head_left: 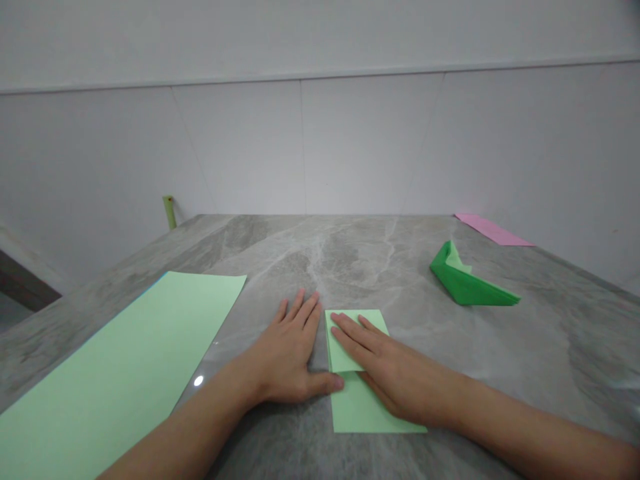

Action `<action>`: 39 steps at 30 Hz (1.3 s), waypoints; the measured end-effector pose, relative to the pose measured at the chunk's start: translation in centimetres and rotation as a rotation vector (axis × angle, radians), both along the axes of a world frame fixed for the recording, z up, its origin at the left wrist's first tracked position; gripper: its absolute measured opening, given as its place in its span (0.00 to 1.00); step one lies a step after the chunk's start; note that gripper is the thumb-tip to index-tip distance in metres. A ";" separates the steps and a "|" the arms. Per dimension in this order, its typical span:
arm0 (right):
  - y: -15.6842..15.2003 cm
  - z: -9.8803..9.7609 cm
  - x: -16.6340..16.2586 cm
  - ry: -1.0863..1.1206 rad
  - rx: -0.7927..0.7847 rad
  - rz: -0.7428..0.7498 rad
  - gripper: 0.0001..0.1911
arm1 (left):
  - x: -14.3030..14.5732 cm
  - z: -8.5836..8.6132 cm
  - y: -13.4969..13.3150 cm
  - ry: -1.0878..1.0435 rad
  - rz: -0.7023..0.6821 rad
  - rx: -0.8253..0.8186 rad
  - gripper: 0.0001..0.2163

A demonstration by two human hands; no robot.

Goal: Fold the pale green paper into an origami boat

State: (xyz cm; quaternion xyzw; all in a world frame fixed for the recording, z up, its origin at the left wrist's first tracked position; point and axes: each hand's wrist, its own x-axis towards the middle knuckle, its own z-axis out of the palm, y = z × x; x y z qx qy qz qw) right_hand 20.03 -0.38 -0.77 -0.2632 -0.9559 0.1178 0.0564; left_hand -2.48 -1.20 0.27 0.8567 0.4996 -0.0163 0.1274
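A light green sheet of paper [370,407] lies on the table in front of me, its far part folded over toward me into a flap. Flat on that flap rests my right hand [385,360], fingers stretched out and pointing left. My left hand [295,360] lies spread on the tabletop just left of the paper, its thumb touching the paper's left edge near the flap's lower edge. Part of the paper is hidden under the right hand.
To the left lies a large light green stack of paper [140,353] with a blue edge. A folded green paper boat-like shape [465,283] stands at the right. Behind it, a pink sheet [493,230] lies by the wall on the grey marbled table [340,253].
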 end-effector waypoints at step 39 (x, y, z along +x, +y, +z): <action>-0.1 -0.6 -0.3 0.013 0.095 0.025 0.35 | 0.0 1.1 -0.7 -0.014 0.016 -0.081 0.58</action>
